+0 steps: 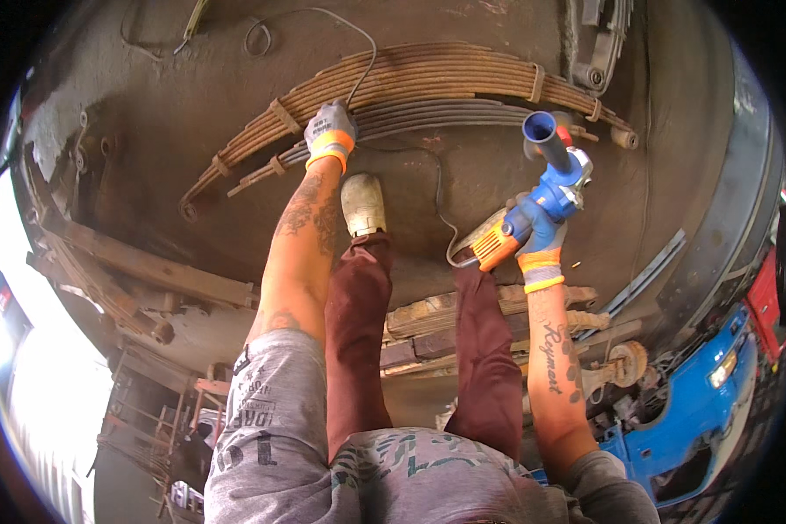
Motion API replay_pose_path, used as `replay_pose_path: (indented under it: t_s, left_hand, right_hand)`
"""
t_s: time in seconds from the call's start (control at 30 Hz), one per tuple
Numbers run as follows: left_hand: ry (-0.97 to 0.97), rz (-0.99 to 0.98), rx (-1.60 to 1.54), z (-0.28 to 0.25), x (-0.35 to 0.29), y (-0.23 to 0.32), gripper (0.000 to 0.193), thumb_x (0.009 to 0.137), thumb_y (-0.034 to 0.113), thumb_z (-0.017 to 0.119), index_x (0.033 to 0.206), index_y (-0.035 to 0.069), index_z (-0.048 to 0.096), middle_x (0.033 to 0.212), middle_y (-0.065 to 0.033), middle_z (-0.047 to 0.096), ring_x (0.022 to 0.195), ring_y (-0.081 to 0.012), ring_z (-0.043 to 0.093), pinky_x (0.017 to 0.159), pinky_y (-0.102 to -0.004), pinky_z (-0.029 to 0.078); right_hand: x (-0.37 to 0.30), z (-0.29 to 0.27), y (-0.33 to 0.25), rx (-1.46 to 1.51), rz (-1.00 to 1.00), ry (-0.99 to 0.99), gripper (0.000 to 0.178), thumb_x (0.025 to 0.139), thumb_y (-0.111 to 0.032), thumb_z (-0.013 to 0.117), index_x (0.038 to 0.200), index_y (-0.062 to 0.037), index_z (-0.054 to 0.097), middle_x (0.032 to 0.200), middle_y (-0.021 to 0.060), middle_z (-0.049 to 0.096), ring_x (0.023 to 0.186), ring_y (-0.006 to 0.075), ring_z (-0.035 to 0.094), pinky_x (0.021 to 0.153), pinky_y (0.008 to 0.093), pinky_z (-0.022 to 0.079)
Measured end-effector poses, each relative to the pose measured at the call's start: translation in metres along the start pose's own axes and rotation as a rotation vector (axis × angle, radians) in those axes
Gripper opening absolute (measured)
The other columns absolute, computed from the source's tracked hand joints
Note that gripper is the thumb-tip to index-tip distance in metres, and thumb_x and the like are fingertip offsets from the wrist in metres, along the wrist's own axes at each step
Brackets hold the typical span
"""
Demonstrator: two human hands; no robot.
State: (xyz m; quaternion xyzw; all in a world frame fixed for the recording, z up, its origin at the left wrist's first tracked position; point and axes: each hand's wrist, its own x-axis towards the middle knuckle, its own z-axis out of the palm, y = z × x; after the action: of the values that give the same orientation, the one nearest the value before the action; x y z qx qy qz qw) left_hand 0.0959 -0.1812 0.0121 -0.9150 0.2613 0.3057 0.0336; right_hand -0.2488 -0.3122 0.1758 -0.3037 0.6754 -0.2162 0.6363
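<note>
My left hand [330, 129], in a grey glove with an orange cuff, is closed around a thin power cord [368, 74] in front of the leaf springs. From there the cord [439, 188] runs across the floor to the rear of an angle grinder [498, 243]. My right hand [543, 231], gloved as well, grips this blue and orange grinder by its body, above my right foot. A dark blue cylinder [552, 144] sticks out from the grinder's head. Beyond my hands lie a large rusty leaf spring pack [410, 70] and a smaller grey leaf spring pack [445, 113].
My left shoe [362, 205] stands close to the springs. Rusty metal beams [140, 258] lie at the left. More stacked metal pieces [419, 327] are behind my legs. A blue vehicle part [699, 393] stands at the right. Another spring [604, 52] lies at the far right.
</note>
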Motion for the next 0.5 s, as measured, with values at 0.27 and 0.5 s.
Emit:
replay_pose_path:
  t_s: [0.27,0.5]
  left_hand:
    - [-0.049,-0.045,-0.183,-0.015,-0.063,-0.053,0.055,0.091,0.042,0.075,0.133,0.010,0.059,0.131,-0.0210,0.063,0.111,-0.0419,0.071,0.091,-0.0520,0.059]
    - [0.083,0.005,-0.250,-0.004,-0.003,0.017,0.029,0.095,0.016,0.067,0.123,0.008,0.064,0.126,-0.0216,0.067,0.105,-0.0416,0.073,0.089,-0.0507,0.060]
  right_hand:
    - [-0.025,0.049,-0.012,-0.082,-0.002,-0.095,0.044,0.076,-0.003,0.086,0.114,-0.0036,0.062,0.096,0.0102,0.071,0.082,0.0303,0.075,0.076,0.0442,0.064]
    - [-0.028,0.089,-0.030,-0.158,-0.074,-0.172,0.045,0.076,-0.003,0.085,0.115,-0.0051,0.063,0.097,0.0109,0.071,0.082,0.0292,0.075,0.075,0.0427,0.063]
